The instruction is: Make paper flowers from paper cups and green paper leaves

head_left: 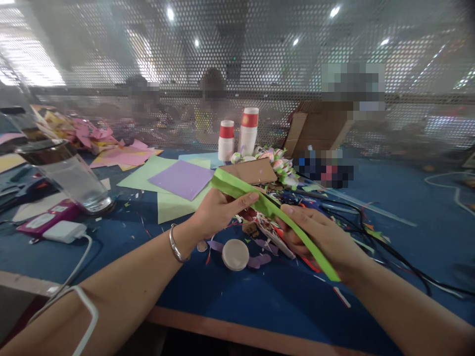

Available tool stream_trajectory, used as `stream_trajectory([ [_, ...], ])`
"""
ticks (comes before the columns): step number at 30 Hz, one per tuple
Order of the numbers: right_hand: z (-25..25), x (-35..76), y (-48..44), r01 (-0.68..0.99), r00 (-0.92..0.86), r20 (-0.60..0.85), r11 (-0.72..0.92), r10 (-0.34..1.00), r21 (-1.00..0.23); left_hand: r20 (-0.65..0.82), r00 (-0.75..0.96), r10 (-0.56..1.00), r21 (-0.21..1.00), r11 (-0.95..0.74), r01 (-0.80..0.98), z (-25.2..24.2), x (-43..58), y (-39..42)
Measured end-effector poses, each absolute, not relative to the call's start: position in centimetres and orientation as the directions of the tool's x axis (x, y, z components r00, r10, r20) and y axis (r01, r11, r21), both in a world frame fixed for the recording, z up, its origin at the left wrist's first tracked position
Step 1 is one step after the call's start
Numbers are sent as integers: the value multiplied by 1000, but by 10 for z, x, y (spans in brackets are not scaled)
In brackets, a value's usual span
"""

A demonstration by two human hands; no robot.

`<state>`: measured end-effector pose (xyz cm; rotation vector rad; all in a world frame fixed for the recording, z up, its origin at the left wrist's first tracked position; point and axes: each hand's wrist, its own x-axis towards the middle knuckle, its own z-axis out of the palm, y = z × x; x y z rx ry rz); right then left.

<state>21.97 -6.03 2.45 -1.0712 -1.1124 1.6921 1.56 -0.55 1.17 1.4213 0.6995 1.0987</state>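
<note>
A bright green paper strip stretches slantwise across the middle, above the littered table. My left hand is closed on its upper left part, thumb lying on top. Further along the strip, my right hand pinches it between thumb and fingers, and the tail hangs over that hand. The fingers under the strip are partly hidden. Below my hands a round white paper disc lies on the table, with purple paper scraps beside it. Small coloured cuttings form a heap behind and under the strip.
Green and purple paper sheets lie left of centre. Two stacks of paper cups stand behind a brown cardboard piece. A glass jar and a purple power strip are at left, black cables at right.
</note>
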Motion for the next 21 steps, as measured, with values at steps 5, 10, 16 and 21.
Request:
stream_trajectory([
  [5, 24, 220, -62, -149, -261, -232, -276, 937, -949, 219, 351, 911, 972, -172, -159, 14, 15, -6],
  [10, 20, 220, -61, -124, -206, -191, -219, 960, -968, 168, 237, 957, 971, -119, -209, 14, 14, -4],
  [16, 16, 222, -61, 60, -36, 129, 131, 991, -990, 52, 397, 916, 979, 30, -199, 16, 13, -7],
  [21, 10, 226, -63, 170, -107, 123, 140, 987, -975, 67, 472, 879, 989, 4, -149, 12, 19, -12],
])
